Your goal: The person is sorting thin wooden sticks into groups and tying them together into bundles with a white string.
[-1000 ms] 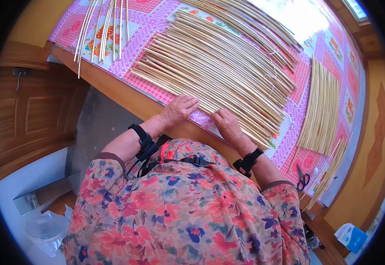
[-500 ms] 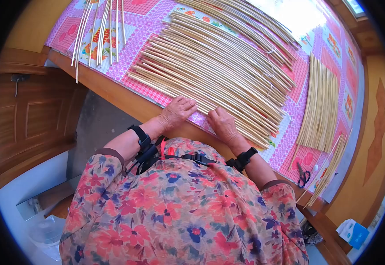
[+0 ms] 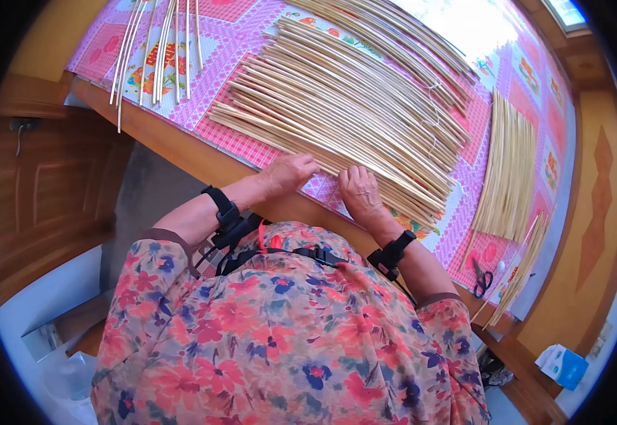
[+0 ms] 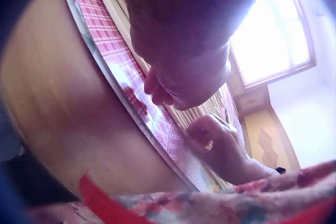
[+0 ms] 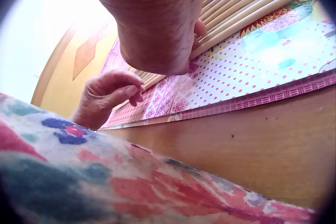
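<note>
A wide layer of thin pale sticks (image 3: pixel 351 99) lies side by side on the patterned cloth. At its near edge the left hand (image 3: pixel 287 176) grips the outermost sticks, knuckles up. Just right of it, the right hand (image 3: pixel 360 191) has its fingers curled over the same edge. In the left wrist view the left hand (image 4: pixel 184 71) hides most of its own grip, with the right hand (image 4: pixel 223 148) beyond, thumb and finger bent together. The right wrist view shows the left hand (image 5: pixel 107 95) curled at the stick ends; the right hand (image 5: pixel 157 35) covers its contact.
More sticks (image 3: pixel 393 42) lie behind, a flat bundle (image 3: pixel 510 170) to the right, loose sticks (image 3: pixel 160 57) at the left. Scissors (image 3: pixel 482 278) and a thin stick bunch (image 3: pixel 517 273) lie near the right corner. The table's wooden edge (image 3: pixel 181 145) runs before the body.
The near-edge sticks have shifted and bunched, their right ends moving away from the table's edge and uncovering printed cloth. The right hand has moved slightly up, its knuckles turned further over the sticks.
</note>
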`<state>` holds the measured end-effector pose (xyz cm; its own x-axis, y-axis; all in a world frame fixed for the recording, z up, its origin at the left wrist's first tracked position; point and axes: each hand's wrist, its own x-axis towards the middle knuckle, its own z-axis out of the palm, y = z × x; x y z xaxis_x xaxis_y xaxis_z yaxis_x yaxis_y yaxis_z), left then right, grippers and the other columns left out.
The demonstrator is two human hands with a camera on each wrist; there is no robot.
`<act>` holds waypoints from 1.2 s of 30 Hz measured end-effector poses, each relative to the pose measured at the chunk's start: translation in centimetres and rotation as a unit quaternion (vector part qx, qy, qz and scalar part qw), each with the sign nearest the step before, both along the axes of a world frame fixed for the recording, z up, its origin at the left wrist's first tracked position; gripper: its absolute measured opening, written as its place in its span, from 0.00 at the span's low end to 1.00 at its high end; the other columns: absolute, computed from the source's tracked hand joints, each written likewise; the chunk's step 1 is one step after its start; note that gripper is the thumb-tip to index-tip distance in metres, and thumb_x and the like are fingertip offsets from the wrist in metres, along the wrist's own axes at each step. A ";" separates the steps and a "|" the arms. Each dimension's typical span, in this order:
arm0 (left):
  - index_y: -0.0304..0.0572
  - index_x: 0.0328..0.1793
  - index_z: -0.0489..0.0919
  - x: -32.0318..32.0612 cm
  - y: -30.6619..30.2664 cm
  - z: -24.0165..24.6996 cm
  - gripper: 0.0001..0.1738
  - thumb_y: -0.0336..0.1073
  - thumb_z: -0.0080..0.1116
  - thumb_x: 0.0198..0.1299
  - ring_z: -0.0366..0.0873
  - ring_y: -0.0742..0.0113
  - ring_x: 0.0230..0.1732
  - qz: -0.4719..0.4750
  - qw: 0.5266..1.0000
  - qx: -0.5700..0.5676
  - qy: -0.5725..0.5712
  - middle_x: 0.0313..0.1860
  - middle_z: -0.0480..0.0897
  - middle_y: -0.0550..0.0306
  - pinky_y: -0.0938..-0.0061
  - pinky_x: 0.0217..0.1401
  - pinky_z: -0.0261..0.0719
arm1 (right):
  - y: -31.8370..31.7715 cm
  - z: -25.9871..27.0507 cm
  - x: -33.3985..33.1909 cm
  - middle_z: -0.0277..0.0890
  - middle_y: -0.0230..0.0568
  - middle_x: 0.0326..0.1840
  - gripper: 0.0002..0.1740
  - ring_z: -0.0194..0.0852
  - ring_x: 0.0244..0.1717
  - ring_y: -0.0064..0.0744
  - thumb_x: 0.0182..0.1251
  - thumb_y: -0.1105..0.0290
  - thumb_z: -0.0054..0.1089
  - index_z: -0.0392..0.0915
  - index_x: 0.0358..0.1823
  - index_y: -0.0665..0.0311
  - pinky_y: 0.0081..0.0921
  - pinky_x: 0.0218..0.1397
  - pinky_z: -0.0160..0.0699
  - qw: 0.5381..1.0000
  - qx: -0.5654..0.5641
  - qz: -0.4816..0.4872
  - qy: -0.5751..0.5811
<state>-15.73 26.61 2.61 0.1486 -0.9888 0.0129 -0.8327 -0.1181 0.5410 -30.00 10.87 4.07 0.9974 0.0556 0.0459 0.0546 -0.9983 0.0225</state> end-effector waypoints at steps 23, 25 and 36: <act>0.27 0.58 0.64 -1.2 -1.4 0.3 0.20 0.31 0.45 0.63 0.73 0.50 0.54 0.255 0.514 0.203 0.794 0.54 0.72 0.38 0.59 0.54 0.76 | 0.3 -0.3 0.8 0.67 0.43 0.29 0.06 0.67 0.35 0.41 0.48 0.71 0.52 0.68 0.28 0.62 0.36 0.38 0.64 0.993 0.086 -0.061 0.056; 0.28 0.58 0.65 -1.8 -1.5 -0.2 0.19 0.31 0.45 0.63 0.73 0.51 0.54 0.242 0.507 0.200 0.803 0.53 0.73 0.40 0.60 0.54 0.76 | 0.4 -0.5 0.5 0.67 0.43 0.29 0.07 0.67 0.34 0.42 0.48 0.70 0.54 0.69 0.28 0.62 0.36 0.37 0.65 0.992 0.100 -0.057 0.046; 0.39 0.54 0.71 -1.4 -0.9 2.2 0.15 0.32 0.47 0.61 0.76 0.61 0.50 0.191 0.881 0.085 0.425 0.47 0.78 0.51 0.65 0.48 0.77 | 0.6 -1.0 -0.2 0.66 0.42 0.28 0.06 0.67 0.34 0.42 0.50 0.69 0.55 0.68 0.27 0.62 0.36 0.37 0.66 0.988 0.144 -0.039 0.029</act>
